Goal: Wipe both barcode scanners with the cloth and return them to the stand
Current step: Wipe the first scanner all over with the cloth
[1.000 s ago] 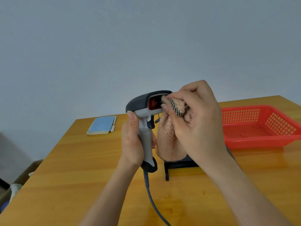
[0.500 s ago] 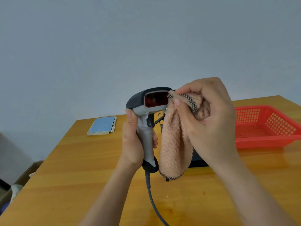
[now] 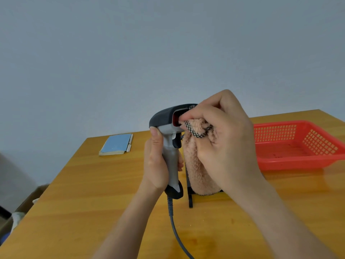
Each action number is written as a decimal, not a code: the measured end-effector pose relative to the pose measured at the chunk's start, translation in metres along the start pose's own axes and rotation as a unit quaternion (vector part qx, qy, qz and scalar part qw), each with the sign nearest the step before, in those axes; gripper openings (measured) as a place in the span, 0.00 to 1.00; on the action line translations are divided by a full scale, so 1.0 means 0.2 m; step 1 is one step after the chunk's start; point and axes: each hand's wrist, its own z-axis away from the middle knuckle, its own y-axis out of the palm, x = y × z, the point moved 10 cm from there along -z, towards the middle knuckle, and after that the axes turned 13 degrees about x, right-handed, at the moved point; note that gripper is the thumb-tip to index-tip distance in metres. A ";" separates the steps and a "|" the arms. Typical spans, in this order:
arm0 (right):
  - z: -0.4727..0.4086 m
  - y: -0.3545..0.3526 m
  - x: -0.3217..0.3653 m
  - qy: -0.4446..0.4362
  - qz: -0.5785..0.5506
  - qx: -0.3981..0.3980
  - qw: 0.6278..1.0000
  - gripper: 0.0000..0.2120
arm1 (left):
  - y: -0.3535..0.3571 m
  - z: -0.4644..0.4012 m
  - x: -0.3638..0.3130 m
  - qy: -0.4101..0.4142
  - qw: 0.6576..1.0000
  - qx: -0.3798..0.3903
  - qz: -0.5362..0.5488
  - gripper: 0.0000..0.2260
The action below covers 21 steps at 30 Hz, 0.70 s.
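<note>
**Fingers pinch the cloth against the scanner window**

Fingers (image 3: 180,161) of the left hand (image 3: 156,165) curl round the grey handle of the barcode scanner (image 3: 169,139), with the thumb lying up the back of the handle just under the dark head. That hand holds the scanner upright above the middle of the surface (image 3: 84,193), its red window facing right. A grey cable (image 3: 175,230) hangs from the black butt of the handle and runs off the near edge of the view.

At the far left, beyond the left edge of the surface, an open cardboard box (image 3: 24,202) shows with something pale in it. Toward the far left corner of the surface lies a blue booklet (image 3: 116,144), flat, well apart from the hands.

Just right of the scanner, the right hand (image 3: 227,146) grips a bunched pink terry cloth (image 3: 197,169) with a black-and-white checked hem. Its thumb and fingertips pinch the cloth's upper fold and press it onto the red window. The rest of the cloth hangs down beside the handle.

Behind the cloth and the right wrist, black parts of the stand (image 3: 190,199) rest on the surface; most of it is hidden, and whether a second scanner sits there cannot be told.

Along the right edge of the surface sits a red plastic basket (image 3: 298,159) with latticed walls.
</note>
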 end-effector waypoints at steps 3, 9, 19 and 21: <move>-0.02 0.02 -0.05 0.016 -0.035 0.048 0.998 0.13 | -0.01 0.01 0.01 -0.025 1.000 -0.001 0.014 0.39; 0.04 0.00 -0.23 0.142 -0.215 -0.002 0.966 0.05 | -0.01 0.01 0.01 -0.045 0.996 -0.018 0.071 0.31; 0.08 0.21 -0.25 0.171 -0.281 0.074 0.942 0.10 | 0.06 0.00 -0.04 -0.033 0.992 -0.003 0.124 0.33; 0.12 0.30 -0.26 0.196 -0.328 0.117 0.917 0.09 | 0.10 -0.01 -0.04 -0.039 0.988 0.025 0.147 0.34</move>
